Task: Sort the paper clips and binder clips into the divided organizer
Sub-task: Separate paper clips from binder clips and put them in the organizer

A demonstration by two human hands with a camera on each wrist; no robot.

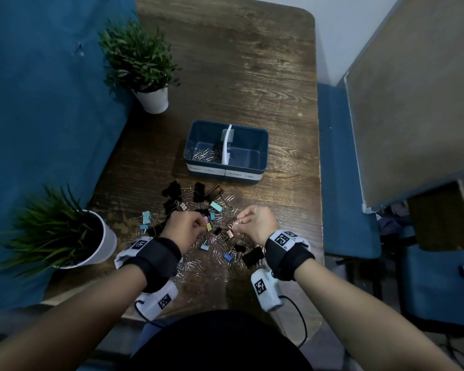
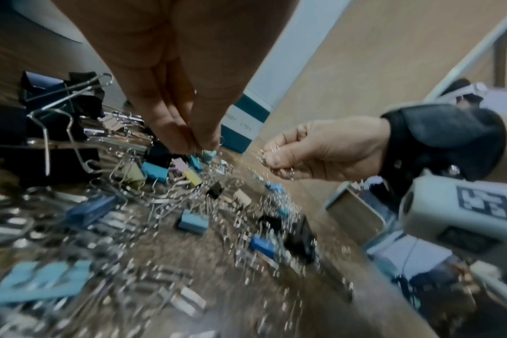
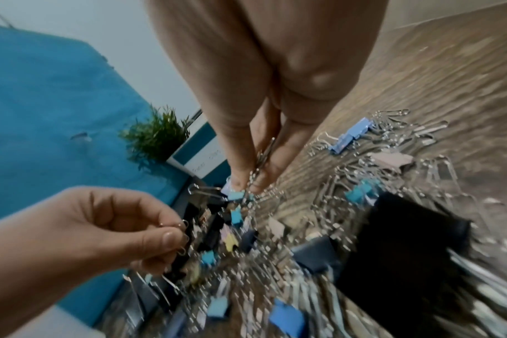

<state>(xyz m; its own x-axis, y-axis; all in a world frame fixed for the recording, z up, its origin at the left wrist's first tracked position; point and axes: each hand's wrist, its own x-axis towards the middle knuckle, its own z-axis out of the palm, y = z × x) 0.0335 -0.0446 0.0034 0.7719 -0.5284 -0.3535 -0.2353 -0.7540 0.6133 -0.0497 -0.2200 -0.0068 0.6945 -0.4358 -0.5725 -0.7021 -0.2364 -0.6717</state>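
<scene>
A mixed pile (image 1: 212, 236) of silver paper clips and black and coloured binder clips lies on the wooden table (image 1: 239, 76), in front of me. Both hands hover just above it. My left hand (image 1: 196, 225) pinches a few paper clips (image 3: 180, 225) between thumb and fingertips. My right hand (image 1: 243, 220) pinches a small bunch of paper clips (image 3: 259, 160) too. Behind the pile stands the dark blue divided organizer (image 1: 263, 137). Its left compartment holds paper clips (image 1: 206, 154); its right compartment looks bare. A white divider (image 1: 227, 144) splits it.
Two potted plants in white pots stand at the left: one near my left wrist (image 1: 65, 231), one farther back (image 1: 142, 65). A blue wall panel (image 1: 38, 103) borders the table's left side. At the right are blue seats (image 1: 346, 170) and a board (image 1: 413, 89).
</scene>
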